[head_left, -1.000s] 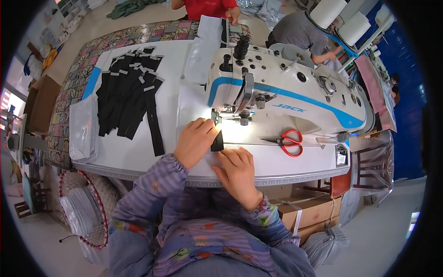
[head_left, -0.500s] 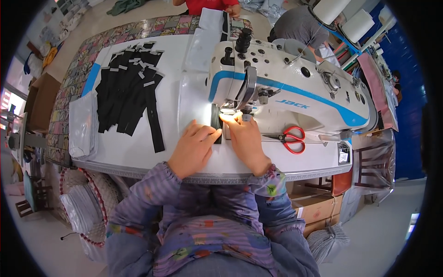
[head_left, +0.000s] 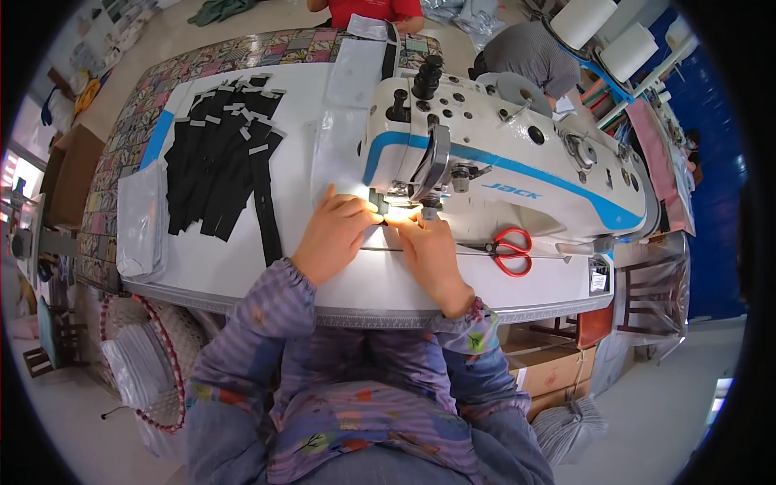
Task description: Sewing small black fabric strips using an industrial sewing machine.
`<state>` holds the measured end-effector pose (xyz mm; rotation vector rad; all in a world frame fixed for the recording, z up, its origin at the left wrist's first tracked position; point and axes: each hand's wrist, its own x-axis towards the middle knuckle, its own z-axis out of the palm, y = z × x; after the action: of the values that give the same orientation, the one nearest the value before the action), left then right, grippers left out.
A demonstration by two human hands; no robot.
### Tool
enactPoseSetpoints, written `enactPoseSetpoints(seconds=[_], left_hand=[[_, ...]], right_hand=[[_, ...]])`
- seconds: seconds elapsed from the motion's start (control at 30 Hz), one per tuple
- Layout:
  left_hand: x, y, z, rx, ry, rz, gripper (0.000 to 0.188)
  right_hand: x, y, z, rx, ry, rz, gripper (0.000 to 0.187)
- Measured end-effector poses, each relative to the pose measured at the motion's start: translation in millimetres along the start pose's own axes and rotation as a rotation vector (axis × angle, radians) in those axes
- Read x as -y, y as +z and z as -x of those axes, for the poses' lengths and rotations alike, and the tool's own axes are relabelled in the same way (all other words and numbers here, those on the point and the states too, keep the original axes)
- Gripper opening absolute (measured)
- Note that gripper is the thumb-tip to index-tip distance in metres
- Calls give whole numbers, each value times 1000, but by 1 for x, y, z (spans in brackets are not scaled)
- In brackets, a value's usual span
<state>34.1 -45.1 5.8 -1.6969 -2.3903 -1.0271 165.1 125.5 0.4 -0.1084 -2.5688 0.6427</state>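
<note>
Under the needle area of a white and blue sewing machine [head_left: 493, 174] lies a black fabric strip [head_left: 378, 204], lit by the machine's lamp. Only a short length of it shows between my hands. My left hand [head_left: 338, 234] presses its bent fingertips onto the strip's left side. From the right, my right hand [head_left: 432, 257] has thumb and fingers together at the strip's near end, close by the presser foot. The fingertips there are partly lost in glare. More black fabric strips [head_left: 218, 162] with pale ends lie fanned in a pile on the white tabletop [head_left: 299, 105], left of my hands.
Red-handled scissors [head_left: 511, 252] rest right of my right hand. A clear plastic packet [head_left: 141, 222] lies at the table's left edge. Thread cones [head_left: 582, 23] stand behind the machine. Across the table is a person in red [head_left: 373, 10]; another person [head_left: 529, 56] bends over at the far right.
The black strip has moved away from me under the machine, and less of its near end shows. My left hand has moved forward; my right fingertips have come slightly nearer me.
</note>
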Motion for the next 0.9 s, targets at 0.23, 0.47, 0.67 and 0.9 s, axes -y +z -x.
enactPoseSetpoints(seconds=[0.23, 0.47, 0.67, 0.9], left_hand=[[15, 3, -15, 0, -12, 8, 35], [26, 6, -26, -60, 8, -39, 21], [24, 5, -20, -47, -2, -8, 17], [9, 3, -10, -67, 21, -158, 27]], right_hand=[[1, -34, -11, -162, 265, -253, 13], [-5, -48, -24, -205, 248, -96, 10], [-9, -43, -22, -265, 152, -74, 10], [-3, -36, -13, -285, 260, -268, 10]])
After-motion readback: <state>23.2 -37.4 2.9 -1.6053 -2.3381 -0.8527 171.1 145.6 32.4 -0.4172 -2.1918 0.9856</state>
